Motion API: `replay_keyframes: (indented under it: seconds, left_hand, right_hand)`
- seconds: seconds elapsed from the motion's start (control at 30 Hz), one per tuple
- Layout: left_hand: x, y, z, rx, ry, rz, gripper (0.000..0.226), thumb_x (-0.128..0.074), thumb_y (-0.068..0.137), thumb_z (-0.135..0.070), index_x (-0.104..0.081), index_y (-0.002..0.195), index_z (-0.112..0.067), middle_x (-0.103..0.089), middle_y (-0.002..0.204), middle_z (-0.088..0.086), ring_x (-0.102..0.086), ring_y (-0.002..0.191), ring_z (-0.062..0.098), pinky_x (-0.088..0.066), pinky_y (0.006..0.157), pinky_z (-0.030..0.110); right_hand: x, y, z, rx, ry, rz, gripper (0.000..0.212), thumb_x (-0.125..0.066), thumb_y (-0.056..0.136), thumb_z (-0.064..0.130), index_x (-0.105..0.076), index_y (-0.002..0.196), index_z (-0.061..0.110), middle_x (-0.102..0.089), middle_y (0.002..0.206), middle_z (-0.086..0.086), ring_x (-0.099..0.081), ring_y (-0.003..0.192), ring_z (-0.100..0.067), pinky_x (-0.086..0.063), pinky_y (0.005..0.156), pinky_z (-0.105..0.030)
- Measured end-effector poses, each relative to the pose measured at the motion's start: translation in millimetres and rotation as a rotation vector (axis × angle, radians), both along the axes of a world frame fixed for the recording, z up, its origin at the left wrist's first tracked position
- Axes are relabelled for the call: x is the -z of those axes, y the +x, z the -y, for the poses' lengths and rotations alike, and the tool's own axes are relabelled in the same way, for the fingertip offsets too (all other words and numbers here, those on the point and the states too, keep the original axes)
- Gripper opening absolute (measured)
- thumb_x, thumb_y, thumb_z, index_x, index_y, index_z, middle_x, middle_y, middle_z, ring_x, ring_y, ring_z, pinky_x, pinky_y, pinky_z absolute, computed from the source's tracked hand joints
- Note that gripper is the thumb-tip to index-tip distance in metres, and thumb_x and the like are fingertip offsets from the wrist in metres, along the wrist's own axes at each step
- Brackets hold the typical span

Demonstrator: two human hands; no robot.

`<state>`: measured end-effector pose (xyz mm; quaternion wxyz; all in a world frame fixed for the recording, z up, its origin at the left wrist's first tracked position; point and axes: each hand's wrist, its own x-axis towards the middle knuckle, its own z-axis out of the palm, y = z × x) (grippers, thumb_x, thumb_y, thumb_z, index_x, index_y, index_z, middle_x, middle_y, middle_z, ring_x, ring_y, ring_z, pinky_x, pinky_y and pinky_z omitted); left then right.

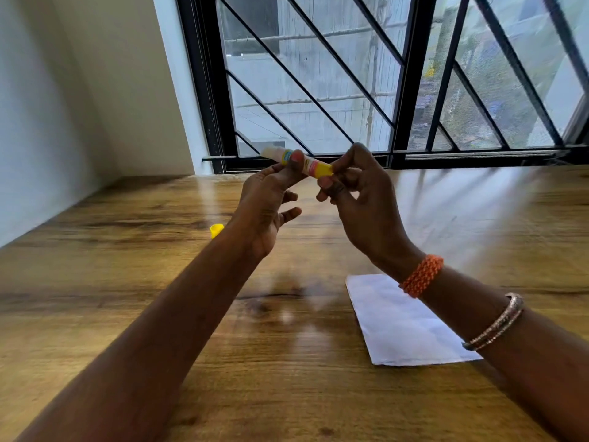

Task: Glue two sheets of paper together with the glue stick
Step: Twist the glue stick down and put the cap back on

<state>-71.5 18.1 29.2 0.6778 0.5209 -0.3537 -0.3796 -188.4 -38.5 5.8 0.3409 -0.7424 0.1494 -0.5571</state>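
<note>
Both my hands hold the glue stick [310, 164] level in the air above the wooden table [127, 282]. My left hand [271, 199] pinches its middle with thumb and fingers. My right hand [357, 193] grips its yellow base end with the fingertips. The stick's uncapped whitish tip points left. Its yellow cap [216, 230] lies on the table just left of my left wrist. A white sheet of paper [398, 323] lies flat on the table under my right forearm, partly hidden by it. I cannot tell whether it is one sheet or two stacked.
A white wall runs along the table's left edge. A black-framed barred window [318, 90] stands behind the far edge. My right wrist wears an orange braided band [422, 275] and metal bangles [497, 323].
</note>
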Motion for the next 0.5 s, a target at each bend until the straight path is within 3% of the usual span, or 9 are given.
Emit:
replay_keyframes:
  seconds: [0.07,0.13,0.2,0.33,0.5]
  left_hand:
    - [-0.6,0.3,0.0,-0.005,-0.009,-0.037,0.023,-0.061,0.085,-0.03,-0.059,0.104,-0.017,-0.058,0.091,-0.006,-0.045,0.084,0.012,-0.043,0.066,0.027]
    - [-1.1,-0.3,-0.6,0.01,-0.05,-0.042,0.018,-0.059,0.087,-0.02,-0.056,0.104,-0.017,-0.055,0.087,-0.005,-0.045,0.08,0.011,-0.043,0.066,0.026]
    - [-0.5,-1.7,-1.2,0.044,-0.083,0.009,0.021,-0.056,0.089,-0.014,-0.058,0.109,-0.017,-0.059,0.09,-0.005,-0.048,0.078,0.01,-0.042,0.071,0.028]
    - [0.9,-3.5,-1.8,0.105,-0.09,0.071,0.018,-0.055,0.089,-0.012,-0.061,0.104,-0.02,-0.063,0.092,-0.006,-0.052,0.079,0.009,-0.043,0.077,0.033]
    - [3.2,-1.5,0.2,-0.014,-0.029,0.104,0.015,-0.062,0.085,-0.017,-0.062,0.1,-0.019,-0.06,0.081,-0.01,-0.045,0.076,0.01,-0.043,0.067,0.026]
  right_hand:
    - [0.5,-1.1,2.0,-0.035,0.132,0.015,0.014,-0.061,0.09,0.01,-0.049,0.087,0.017,-0.066,0.07,0.004,-0.063,0.064,-0.002,-0.048,0.062,-0.017]
    - [-1.0,-1.1,2.3,-0.258,0.533,0.055,0.007,-0.057,0.093,0.024,-0.055,0.089,0.018,-0.067,0.07,0.004,-0.06,0.063,-0.004,-0.047,0.064,-0.023]
    - [-1.2,-0.8,3.3,-0.464,0.808,0.046,0.028,-0.048,0.094,0.04,-0.058,0.095,0.015,-0.069,0.068,0.002,-0.059,0.061,-0.008,-0.048,0.065,-0.026]
    - [-3.3,2.2,-0.6,-0.581,0.905,0.128,0.043,-0.043,0.092,0.05,-0.059,0.099,0.01,-0.067,0.064,-0.002,-0.059,0.056,-0.011,-0.052,0.062,-0.026]
    - [-0.5,1.6,-1.6,-0.425,0.861,0.167,0.022,-0.051,0.095,0.031,-0.056,0.091,0.01,-0.062,0.061,0.001,-0.055,0.057,-0.01,-0.052,0.062,-0.024]
